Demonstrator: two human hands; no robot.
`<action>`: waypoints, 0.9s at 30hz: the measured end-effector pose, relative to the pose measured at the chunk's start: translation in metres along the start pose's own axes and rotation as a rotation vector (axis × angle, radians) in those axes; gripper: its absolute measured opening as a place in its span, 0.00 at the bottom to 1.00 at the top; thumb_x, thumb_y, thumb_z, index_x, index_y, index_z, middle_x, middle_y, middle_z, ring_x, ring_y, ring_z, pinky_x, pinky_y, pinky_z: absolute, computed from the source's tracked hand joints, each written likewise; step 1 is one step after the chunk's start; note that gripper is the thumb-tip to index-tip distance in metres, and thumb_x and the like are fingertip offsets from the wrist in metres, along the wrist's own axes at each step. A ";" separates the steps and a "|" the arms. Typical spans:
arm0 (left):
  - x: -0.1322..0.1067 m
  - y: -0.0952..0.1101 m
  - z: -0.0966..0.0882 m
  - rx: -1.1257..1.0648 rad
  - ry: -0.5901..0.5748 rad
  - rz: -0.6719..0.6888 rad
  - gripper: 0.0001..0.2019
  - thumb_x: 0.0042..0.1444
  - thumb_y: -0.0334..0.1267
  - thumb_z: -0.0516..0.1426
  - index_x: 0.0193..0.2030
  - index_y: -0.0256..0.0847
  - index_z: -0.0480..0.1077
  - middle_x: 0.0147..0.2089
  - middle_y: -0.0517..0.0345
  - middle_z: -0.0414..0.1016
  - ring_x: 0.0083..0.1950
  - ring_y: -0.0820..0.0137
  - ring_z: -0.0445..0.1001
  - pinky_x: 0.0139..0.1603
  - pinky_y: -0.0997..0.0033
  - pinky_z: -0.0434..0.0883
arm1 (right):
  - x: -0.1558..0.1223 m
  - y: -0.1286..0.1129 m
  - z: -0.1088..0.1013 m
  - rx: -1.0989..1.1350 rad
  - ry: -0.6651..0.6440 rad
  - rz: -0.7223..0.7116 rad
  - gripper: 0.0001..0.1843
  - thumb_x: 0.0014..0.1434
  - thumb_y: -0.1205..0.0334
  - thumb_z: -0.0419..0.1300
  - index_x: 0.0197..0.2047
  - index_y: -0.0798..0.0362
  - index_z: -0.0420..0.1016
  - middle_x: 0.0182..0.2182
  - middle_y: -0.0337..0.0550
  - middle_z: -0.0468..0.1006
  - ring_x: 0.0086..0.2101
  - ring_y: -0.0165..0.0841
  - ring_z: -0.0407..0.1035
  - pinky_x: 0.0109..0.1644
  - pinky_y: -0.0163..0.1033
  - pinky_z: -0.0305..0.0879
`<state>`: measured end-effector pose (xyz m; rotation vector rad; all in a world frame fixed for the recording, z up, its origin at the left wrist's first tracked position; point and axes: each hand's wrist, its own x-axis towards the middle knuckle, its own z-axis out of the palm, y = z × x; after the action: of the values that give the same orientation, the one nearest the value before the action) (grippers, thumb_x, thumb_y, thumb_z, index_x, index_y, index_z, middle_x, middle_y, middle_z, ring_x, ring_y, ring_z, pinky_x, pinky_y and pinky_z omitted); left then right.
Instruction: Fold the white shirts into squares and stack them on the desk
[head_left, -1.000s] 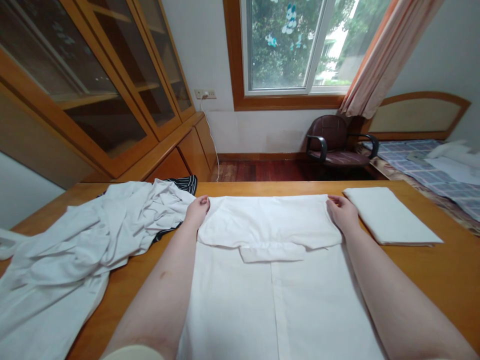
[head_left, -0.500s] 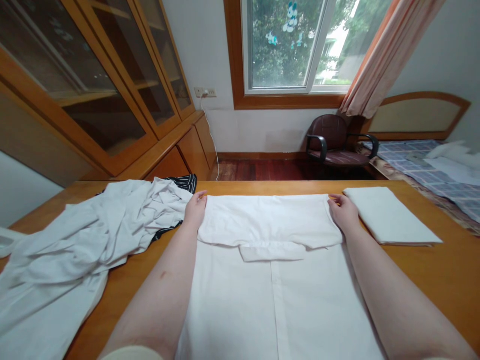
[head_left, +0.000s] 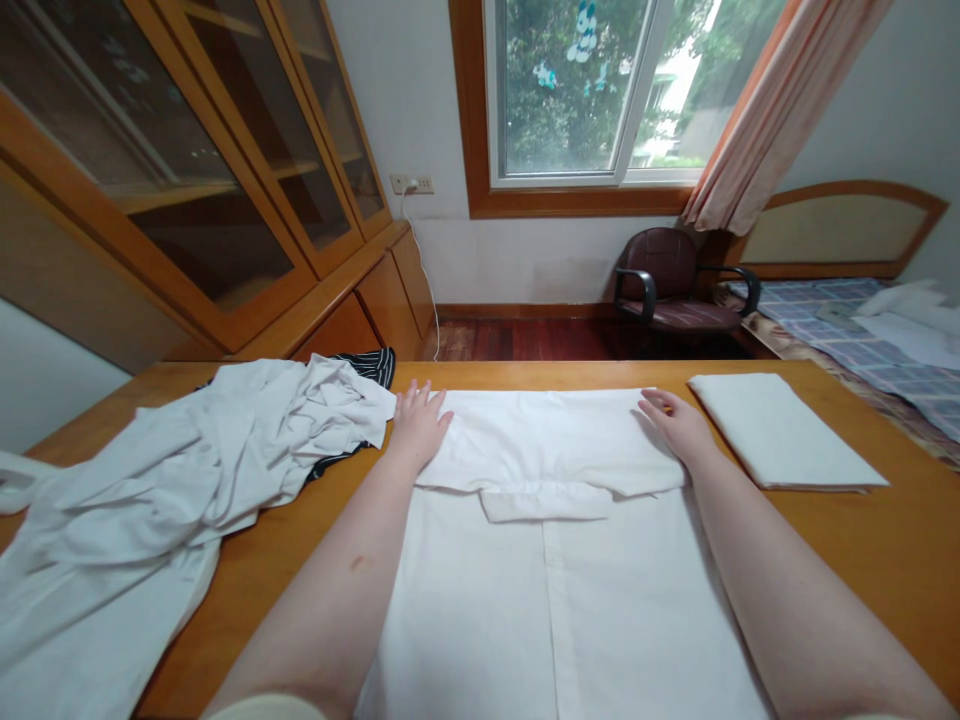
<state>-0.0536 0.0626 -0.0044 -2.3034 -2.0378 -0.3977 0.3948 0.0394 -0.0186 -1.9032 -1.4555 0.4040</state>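
Note:
A white shirt [head_left: 487,600] lies flat before me, its button placket running down the middle. Its far end is folded over toward me, and the fold's edge reaches the collar [head_left: 544,504]. On the fold's far left corner my left hand [head_left: 420,425] rests flat, fingers spread, gripping nothing. At the far right corner, my right hand [head_left: 675,425] touches the cloth's edge with slightly bent fingers that are apart; it is open.
A folded white cloth [head_left: 784,435] lies on the wooden table [head_left: 847,560] at right. Crumpled white clothing [head_left: 187,470] covers the left side, with a black striped fabric [head_left: 375,365] under it. Beyond stand a glass-door cabinet [head_left: 300,270] and an armchair [head_left: 667,280].
My left hand has moved from the shirt's left edge inward onto the fold, its fingers spreading. The right hand's fingers have loosened from the edge and shifted slightly left.

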 end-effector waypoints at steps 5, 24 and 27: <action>-0.004 0.005 0.006 0.009 -0.236 0.010 0.30 0.60 0.51 0.47 0.68 0.44 0.53 0.71 0.48 0.46 0.71 0.51 0.39 0.67 0.45 0.42 | 0.001 0.000 -0.002 -0.118 -0.021 0.017 0.25 0.52 0.46 0.59 0.50 0.48 0.77 0.39 0.47 0.79 0.37 0.39 0.71 0.44 0.43 0.64; 0.000 -0.002 0.012 -0.034 -0.290 -0.030 0.31 0.61 0.54 0.43 0.69 0.47 0.49 0.72 0.53 0.42 0.72 0.53 0.34 0.65 0.37 0.35 | 0.000 0.000 0.002 -0.404 -0.003 -0.001 0.24 0.58 0.48 0.52 0.54 0.49 0.71 0.34 0.46 0.78 0.35 0.39 0.71 0.35 0.38 0.61; 0.000 -0.003 0.012 -0.034 -0.274 -0.028 0.31 0.61 0.54 0.43 0.69 0.47 0.49 0.72 0.53 0.43 0.72 0.53 0.35 0.65 0.38 0.36 | -0.002 -0.006 0.003 -0.460 -0.011 -0.009 0.23 0.59 0.49 0.51 0.53 0.50 0.71 0.36 0.49 0.78 0.36 0.40 0.71 0.36 0.39 0.61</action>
<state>-0.0547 0.0654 -0.0169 -2.4718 -2.1979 -0.1234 0.3883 0.0393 -0.0167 -2.2478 -1.6688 0.0744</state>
